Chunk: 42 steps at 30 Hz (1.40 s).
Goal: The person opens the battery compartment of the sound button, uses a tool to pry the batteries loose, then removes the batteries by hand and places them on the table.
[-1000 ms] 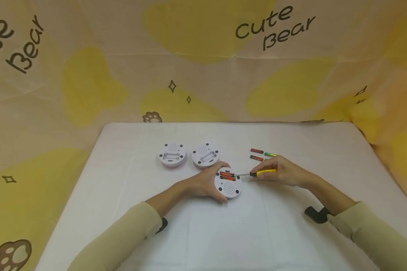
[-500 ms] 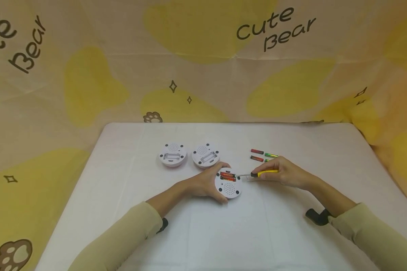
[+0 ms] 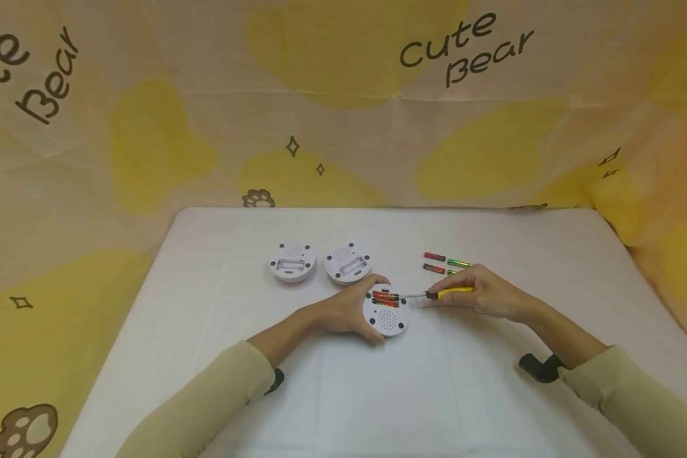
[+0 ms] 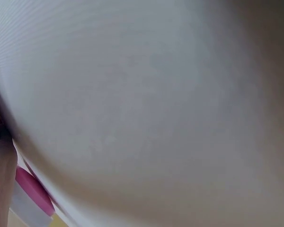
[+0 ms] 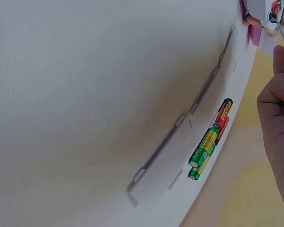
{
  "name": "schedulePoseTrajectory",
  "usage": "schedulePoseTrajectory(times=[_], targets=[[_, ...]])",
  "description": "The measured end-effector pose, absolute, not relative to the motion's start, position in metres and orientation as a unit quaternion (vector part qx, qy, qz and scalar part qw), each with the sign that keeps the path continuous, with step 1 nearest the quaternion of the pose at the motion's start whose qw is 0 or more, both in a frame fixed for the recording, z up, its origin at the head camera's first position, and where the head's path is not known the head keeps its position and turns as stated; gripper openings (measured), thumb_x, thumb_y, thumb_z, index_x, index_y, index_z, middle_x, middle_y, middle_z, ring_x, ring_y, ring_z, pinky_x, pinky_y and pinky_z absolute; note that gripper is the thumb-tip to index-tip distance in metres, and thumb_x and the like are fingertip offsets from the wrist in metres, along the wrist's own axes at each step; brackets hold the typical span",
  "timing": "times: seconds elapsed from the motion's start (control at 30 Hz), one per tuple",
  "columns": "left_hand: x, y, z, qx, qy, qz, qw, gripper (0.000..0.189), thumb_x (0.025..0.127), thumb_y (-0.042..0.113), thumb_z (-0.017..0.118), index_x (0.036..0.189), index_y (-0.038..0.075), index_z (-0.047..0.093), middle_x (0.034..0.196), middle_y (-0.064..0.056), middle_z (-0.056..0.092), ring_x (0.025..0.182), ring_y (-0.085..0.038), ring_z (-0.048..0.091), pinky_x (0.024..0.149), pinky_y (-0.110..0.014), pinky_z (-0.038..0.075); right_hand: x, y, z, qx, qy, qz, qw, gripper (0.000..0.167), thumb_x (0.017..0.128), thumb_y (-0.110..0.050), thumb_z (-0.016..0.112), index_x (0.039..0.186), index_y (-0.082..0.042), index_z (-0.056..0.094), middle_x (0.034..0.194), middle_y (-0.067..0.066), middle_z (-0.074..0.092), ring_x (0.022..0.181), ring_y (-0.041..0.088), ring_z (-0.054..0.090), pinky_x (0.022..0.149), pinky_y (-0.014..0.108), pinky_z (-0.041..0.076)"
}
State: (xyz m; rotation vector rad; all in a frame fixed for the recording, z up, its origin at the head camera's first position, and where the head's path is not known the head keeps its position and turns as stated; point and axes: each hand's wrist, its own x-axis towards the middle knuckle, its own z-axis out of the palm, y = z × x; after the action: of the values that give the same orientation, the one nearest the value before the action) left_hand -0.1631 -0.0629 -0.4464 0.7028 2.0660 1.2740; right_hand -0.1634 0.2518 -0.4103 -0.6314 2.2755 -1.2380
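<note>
In the head view my left hand [image 3: 343,312] grips a round white device [image 3: 387,320] from its left side, thumb and fingers spread around the rim. Its underside faces up, showing speaker holes and dark round feet. Two red batteries [image 3: 385,299] lie side by side in its uncovered compartment. My right hand [image 3: 492,294] holds a screwdriver [image 3: 455,291] with a yellow and black handle. The shaft points left, its tip at the right end of the batteries; exact contact is too small to tell. The right wrist view also shows the screwdriver [image 5: 280,32] reaching the device.
Two similar white devices, one on the left [image 3: 291,262] and one nearer [image 3: 348,263], lie upside down with bare battery compartments. Beyond my right hand lie several loose batteries [image 3: 434,268], red and green. A clear flat piece [image 3: 426,302] sits under the screwdriver on the white table [image 3: 378,407].
The screwdriver and my right hand have shifted very slightly to the right. My left hand keeps its grip on the device, and the batteries stay in the compartment.
</note>
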Motion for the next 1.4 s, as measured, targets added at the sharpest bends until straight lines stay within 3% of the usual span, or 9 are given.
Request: schedulePoseTrajectory(times=[0.33, 0.87, 1.17, 1.4], targets=[[-0.164, -0.063, -0.447, 0.271, 0.782, 0.476, 0.298, 0.102, 0.063, 0.021, 0.096, 0.145, 0.020, 0.035, 0.121, 0.007, 0.058, 0.106, -0.010, 0.056, 0.097, -0.029, 0.042, -0.162, 0.251, -0.402, -0.231, 0.828, -0.446, 0.248, 0.023, 0.095, -0.014, 0.067, 0.117, -0.010, 0.075, 0.118, 0.006, 0.071, 0.093, 0.021, 0.052, 0.062, 0.028, 0.037], [-0.164, -0.062, -0.447, 0.272, 0.779, 0.479, 0.300, 0.102, 0.063, 0.021, 0.096, 0.145, 0.020, 0.034, 0.121, 0.007, 0.058, 0.105, -0.011, 0.056, 0.096, -0.029, 0.041, -0.160, 0.251, -0.398, -0.244, 0.827, -0.440, 0.250, 0.024, 0.094, -0.009, 0.066, 0.117, -0.008, 0.074, 0.119, 0.006, 0.071, 0.113, 0.024, 0.060, 0.085, 0.028, 0.047], [-0.162, -0.062, -0.444, 0.272, 0.781, 0.475, 0.300, 0.104, 0.062, 0.023, 0.096, 0.145, 0.020, 0.035, 0.121, 0.008, 0.059, 0.106, -0.010, 0.056, 0.099, -0.030, 0.041, -0.158, 0.255, -0.396, -0.236, 0.829, -0.441, 0.250, 0.025, 0.094, -0.009, 0.067, 0.118, -0.007, 0.073, 0.118, 0.009, 0.071, 0.102, 0.020, 0.059, 0.070, 0.025, 0.044], [-0.162, -0.062, -0.442, 0.272, 0.786, 0.466, 0.303, 0.108, 0.062, 0.030, 0.097, 0.147, 0.020, 0.032, 0.125, 0.008, 0.056, 0.111, -0.010, 0.054, 0.103, -0.032, 0.038, -0.153, 0.255, -0.398, -0.225, 0.826, -0.448, 0.259, 0.025, 0.093, -0.011, 0.068, 0.118, -0.010, 0.074, 0.117, 0.005, 0.071, 0.102, 0.016, 0.062, 0.079, 0.025, 0.046]])
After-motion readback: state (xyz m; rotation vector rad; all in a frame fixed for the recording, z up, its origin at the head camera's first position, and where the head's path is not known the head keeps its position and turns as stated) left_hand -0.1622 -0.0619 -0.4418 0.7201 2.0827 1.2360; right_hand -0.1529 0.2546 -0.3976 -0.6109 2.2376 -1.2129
